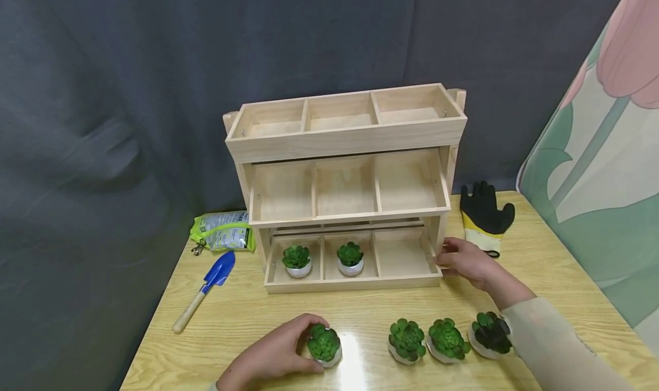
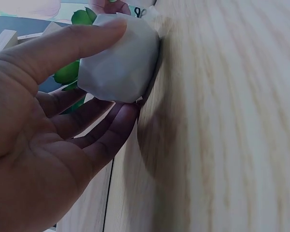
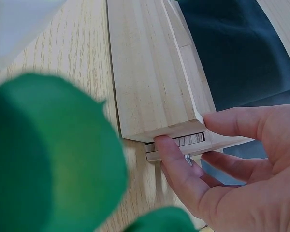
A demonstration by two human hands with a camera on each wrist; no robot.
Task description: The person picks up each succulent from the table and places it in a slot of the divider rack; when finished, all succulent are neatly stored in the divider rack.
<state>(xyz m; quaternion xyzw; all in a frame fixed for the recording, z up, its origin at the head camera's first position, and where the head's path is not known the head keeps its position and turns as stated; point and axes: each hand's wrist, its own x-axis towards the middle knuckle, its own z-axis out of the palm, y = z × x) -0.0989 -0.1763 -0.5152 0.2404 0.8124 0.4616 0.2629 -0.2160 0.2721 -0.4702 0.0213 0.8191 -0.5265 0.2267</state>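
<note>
Near the front of the table, my left hand [image 1: 280,345] grips a small potted succulent [image 1: 324,343]. In the left wrist view, the thumb lies along its white faceted pot [image 2: 121,58] and the other fingers curl round the far side; the pot is at the tabletop. My right hand [image 1: 465,262] holds the right end of the bottom tray of a three-tier wooden planter stand [image 1: 355,285]. Seen from the right wrist, thumb and fingers are against the tray's end [image 3: 164,131]. Two potted succulents, one in the left compartment [image 1: 297,259] and one in the middle [image 1: 350,257], stand in that tray.
Three more succulents [image 1: 407,340] stand in a row at the front right, the last partly behind the right sleeve [image 1: 556,339]. A blue trowel [image 1: 216,273] and a green-and-grey bag [image 1: 223,230] lie left of the stand. A black-and-yellow glove [image 1: 484,213] lies to its right.
</note>
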